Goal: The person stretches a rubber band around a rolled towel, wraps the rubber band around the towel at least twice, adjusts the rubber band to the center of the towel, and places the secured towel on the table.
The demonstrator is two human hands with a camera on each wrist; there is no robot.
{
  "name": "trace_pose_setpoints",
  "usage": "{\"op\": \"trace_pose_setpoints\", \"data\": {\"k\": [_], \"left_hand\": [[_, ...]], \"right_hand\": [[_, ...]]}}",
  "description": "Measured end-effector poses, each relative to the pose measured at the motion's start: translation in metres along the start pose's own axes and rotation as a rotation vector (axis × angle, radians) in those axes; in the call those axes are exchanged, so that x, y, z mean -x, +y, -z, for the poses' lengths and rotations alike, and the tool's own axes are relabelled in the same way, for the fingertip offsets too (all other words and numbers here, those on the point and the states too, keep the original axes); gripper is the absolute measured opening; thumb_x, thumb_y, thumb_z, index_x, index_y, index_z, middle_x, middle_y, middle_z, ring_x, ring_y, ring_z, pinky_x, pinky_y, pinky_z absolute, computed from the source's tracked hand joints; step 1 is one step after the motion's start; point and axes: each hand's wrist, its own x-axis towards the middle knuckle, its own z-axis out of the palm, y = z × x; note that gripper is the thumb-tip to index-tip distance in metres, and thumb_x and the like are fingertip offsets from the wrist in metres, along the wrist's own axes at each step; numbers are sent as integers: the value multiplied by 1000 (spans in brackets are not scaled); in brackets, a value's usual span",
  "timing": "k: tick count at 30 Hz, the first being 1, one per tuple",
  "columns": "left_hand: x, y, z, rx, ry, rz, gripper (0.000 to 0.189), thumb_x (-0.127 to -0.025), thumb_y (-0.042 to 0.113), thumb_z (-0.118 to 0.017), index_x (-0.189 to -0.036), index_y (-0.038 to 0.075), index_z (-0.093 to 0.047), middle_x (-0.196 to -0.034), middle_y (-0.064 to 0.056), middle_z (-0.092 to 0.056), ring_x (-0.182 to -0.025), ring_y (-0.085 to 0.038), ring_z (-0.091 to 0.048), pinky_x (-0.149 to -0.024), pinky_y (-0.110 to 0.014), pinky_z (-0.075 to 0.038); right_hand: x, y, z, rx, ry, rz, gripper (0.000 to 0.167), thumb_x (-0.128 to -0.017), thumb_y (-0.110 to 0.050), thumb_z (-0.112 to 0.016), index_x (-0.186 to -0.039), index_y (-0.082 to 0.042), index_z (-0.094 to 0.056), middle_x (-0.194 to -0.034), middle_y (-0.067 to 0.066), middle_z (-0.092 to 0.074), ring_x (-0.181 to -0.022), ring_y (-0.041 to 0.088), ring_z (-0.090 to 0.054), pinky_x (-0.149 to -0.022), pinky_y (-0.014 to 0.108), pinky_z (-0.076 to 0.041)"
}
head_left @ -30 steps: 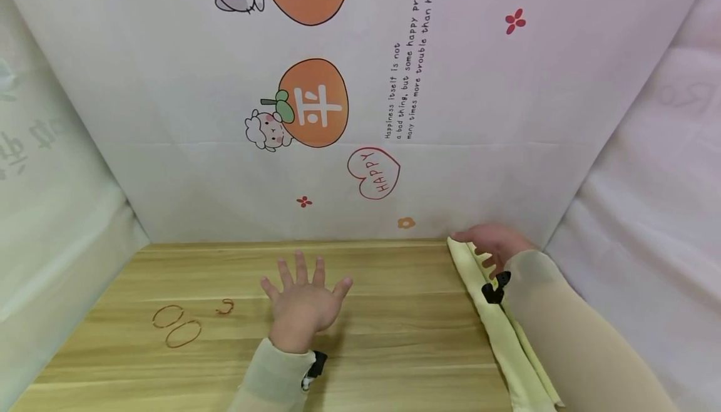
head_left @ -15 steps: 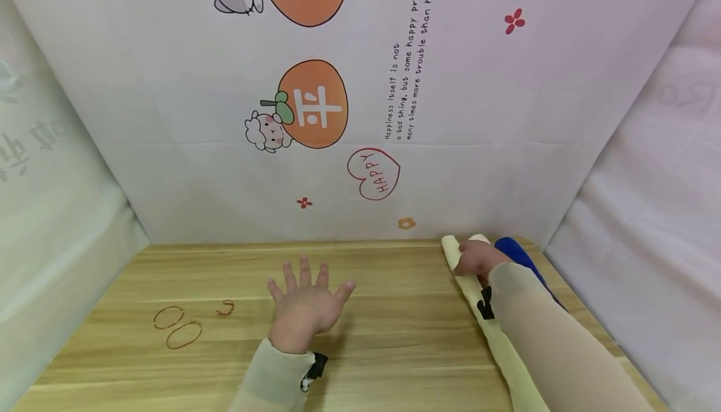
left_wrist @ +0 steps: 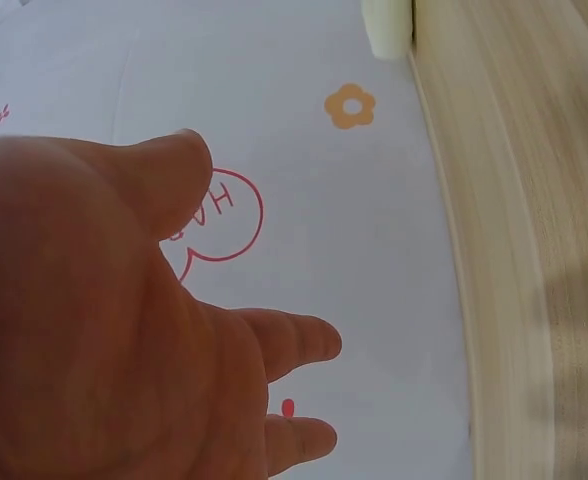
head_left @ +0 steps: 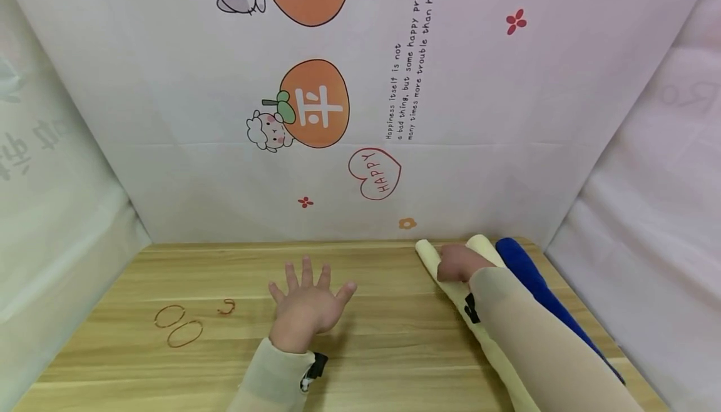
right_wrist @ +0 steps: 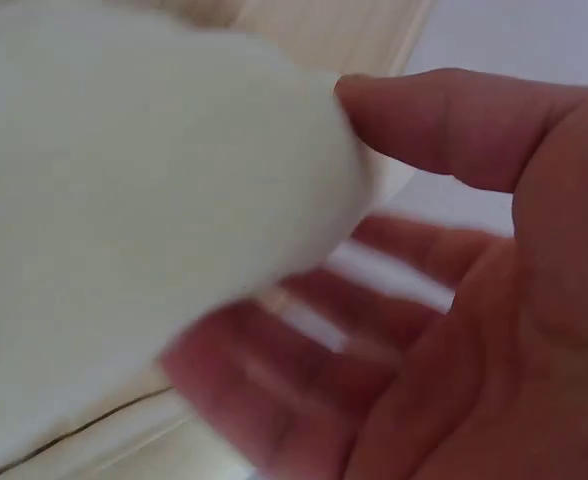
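On the right side of the table, my right hand (head_left: pixel 459 263) holds the far end of a pale yellow towel (head_left: pixel 427 254), a long narrow roll running toward me. In the right wrist view its thumb lies along the towel's edge, fingers curled around the other side, slightly blurred. A second pale yellow rolled towel (head_left: pixel 482 247) shows just beyond that wrist, mostly hidden by the sleeve. To its right lies a blue rolled towel (head_left: pixel 535 283). My left hand (head_left: pixel 308 305) hovers over the middle of the table, fingers spread and holding nothing.
Two thin reddish-brown rubber bands (head_left: pixel 184 334) lie on the left of the wooden table (head_left: pixel 383 362), with a small twisted one (head_left: pixel 226 307) nearby. A white printed sheet (head_left: pixel 462 180) rises along the table's back edge, and white cloth walls (head_left: pixel 648 224) stand at both sides.
My right hand has taken hold of the pale yellow towel and shifted it left. The second pale roll and the blue towel have come into sight. My left hand has barely moved.
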Motion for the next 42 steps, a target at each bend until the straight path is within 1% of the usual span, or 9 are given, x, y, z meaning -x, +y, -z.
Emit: {"op": "trace_pose_setpoints", "data": {"k": [4, 6, 9, 14, 19, 24, 37, 40, 42], "left_hand": [[0, 1, 1, 9, -10, -4, 89, -94, 76, -23, -156, 14, -34, -163, -20, -5, -145, -47, 11, -102, -77, 8], [0, 1, 1, 13, -11, -5, 89, -94, 76, -23, -156, 14, -34, -163, -20, -5, -145, -47, 11, -101, -78, 9], [-1, 0, 0, 9, -10, -4, 89, -94, 77, -22, -156, 14, -34, -163, -20, -5, -145, -47, 9, -100, -79, 8], [-3, -1, -1, 9, -14, -1, 89, -94, 77, -21, -157, 15, -33, -163, -20, -5, -145, -47, 9, -99, -80, 7], [-3, -1, -1, 12, -15, -4, 88, -94, 76, -22, -156, 14, -34, -163, -20, -6, -145, -48, 10, -99, -80, 6], [-4, -1, 0, 12, -17, -2, 88, -94, 76, -22, -156, 15, -34, -163, -20, -6, -144, -48, 10, -99, -80, 6], [-4, 1, -1, 28, -23, 4, 90, -93, 78, -21, -157, 15, -33, -163, -20, -5, -144, -49, 10, -99, -80, 8], [-3, 1, -1, 35, -23, 4, 89, -94, 77, -22, -156, 14, -34, -163, -21, -6, -144, -49, 9, -99, -80, 7], [-2, 2, -1, 41, -24, 3, 89, -94, 76, -23, -156, 13, -34, -163, -21, -6, -144, -49, 9, -99, -80, 7]], "right_hand": [[-3, -11, 1, 111, 59, 11, 32, -81, -13, -69, -107, 4, -62, -96, 12, -61, -80, 29, -56, -72, 42, -49], [-4, -13, 1, 100, 72, -6, 33, -81, -17, -73, -104, 4, -64, -96, 12, -63, -82, 28, -57, -76, 44, -50], [-11, -12, -3, 97, 78, -27, 47, -80, -20, -77, -116, 6, -63, -104, 16, -64, -88, 30, -58, -81, 45, -50], [-20, -19, -11, 101, 76, 36, 73, -78, -16, -80, -142, 1, -50, -133, 22, -56, -101, 32, -55, -87, 47, -47], [-18, -38, -16, 43, 33, 72, 71, -82, -19, -78, -146, -6, -49, -145, 18, -49, -117, 33, -52, -94, 50, -45], [-13, -54, -20, 90, 51, 123, 58, -88, -18, -72, -141, -2, -54, -143, 17, -52, -126, 36, -48, -101, 49, -42], [-16, -67, -29, -39, 84, 136, 45, -88, -10, -72, -132, -6, -65, -138, 12, -58, -133, 37, -44, -105, 50, -39], [-21, -61, -30, -110, 81, 111, 51, -86, -8, -74, -134, -1, -61, -138, 15, -57, -130, 37, -47, -103, 49, -42], [-26, -57, -31, -189, 65, 62, 46, -85, -8, -75, -127, 3, -63, -126, 16, -62, -111, 31, -58, -92, 43, -49]]}}
